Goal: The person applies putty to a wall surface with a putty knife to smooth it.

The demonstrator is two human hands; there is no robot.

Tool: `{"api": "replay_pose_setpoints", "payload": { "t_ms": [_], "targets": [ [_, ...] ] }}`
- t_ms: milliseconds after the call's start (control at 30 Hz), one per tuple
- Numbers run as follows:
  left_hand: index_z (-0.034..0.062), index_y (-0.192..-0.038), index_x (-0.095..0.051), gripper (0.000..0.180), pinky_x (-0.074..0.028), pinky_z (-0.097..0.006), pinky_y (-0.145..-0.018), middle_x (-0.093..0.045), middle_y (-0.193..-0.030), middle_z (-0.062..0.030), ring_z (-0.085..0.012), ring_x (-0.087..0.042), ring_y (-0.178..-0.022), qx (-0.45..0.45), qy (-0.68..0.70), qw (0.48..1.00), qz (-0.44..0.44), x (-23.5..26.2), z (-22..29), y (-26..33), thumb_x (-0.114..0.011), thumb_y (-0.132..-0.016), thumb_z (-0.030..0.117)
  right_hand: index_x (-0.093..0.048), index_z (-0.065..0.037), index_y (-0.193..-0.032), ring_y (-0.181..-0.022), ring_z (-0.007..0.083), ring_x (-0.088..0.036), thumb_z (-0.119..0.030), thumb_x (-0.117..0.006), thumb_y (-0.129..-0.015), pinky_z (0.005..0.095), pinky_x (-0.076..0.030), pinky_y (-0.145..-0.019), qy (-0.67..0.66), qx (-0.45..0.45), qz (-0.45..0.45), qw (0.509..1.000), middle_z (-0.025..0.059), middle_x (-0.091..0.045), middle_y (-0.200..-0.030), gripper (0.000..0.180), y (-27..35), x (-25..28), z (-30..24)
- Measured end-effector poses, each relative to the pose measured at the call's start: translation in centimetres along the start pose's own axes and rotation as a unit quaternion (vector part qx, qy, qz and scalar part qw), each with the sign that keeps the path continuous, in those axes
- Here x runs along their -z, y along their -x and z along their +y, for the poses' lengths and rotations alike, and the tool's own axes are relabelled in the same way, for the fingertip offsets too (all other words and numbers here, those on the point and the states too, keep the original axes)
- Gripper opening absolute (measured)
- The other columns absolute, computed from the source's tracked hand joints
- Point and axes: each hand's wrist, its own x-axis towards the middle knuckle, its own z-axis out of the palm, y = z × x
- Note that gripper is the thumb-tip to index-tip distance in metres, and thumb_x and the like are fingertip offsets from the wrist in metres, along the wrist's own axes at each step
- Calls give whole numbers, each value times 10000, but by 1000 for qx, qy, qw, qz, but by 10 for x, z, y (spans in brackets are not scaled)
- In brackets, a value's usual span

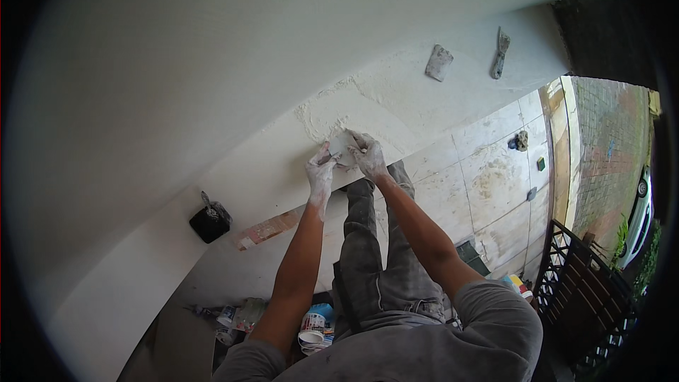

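Note:
Both my hands, coated in white dust, meet over the white ledge [269, 163] in front of me. Between them is a small, thin, pale grey flat plate [342, 146], which looks like a handleless scraper. The fingers of my left hand [320, 168] pinch its left edge. My right hand [368, 155] grips its right side, thumb and fingers closed. Crumbly white plaster powder [318, 120] lies on the ledge just beyond the plate. Farther right on the ledge rest a whitish rectangular plate [439, 63] and a putty knife [501, 53].
A black tray [210, 222] with a handled tool sits at the ledge's left. Below are the tiled floor [431, 170], containers including a white bucket [312, 332], and a dark green object [472, 257]. A black metal gate [587, 290] stands at the right.

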Motion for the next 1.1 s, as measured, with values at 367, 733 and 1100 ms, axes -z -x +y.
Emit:
{"api": "replay_pose_setpoints", "payload": {
  "t_ms": [367,733,1100],
  "targets": [
    [-78,-1209,-505,450,-567,-297,-599,-627,-884,-104,-168,-621,-710,-46,6,998,33,-5,31,-57,-633,-777,-85,-595,47,-1102,-864,164,-622,-13,-670,-767,285,-503,-778,-82,1,35,996,109,-645,-944,349,-70,-20,-7],
    [-18,-1168,-556,419,-552,-292,-565,-642,-909,-130,-169,-634,-738,-55,-38,998,-5,26,47,-54,-651,-763,-71,-632,27,-1030,-657,170,-633,-116,-621,-819,285,-518,-591,26,-47,-102,993,137,-669,-821,256,-60,-21,-51],
    [-39,-950,-590,148,-486,-272,-437,-631,-771,-117,-188,-601,-518,1,-103,994,-45,14,51,-58,-590,-865,83,-611,-4,-813,-483,78,-533,-201,-620,-858,238,-426,-428,-9,-109,-170,979,40,-605,-635,203,-50,-10,-40]
  ]
}}
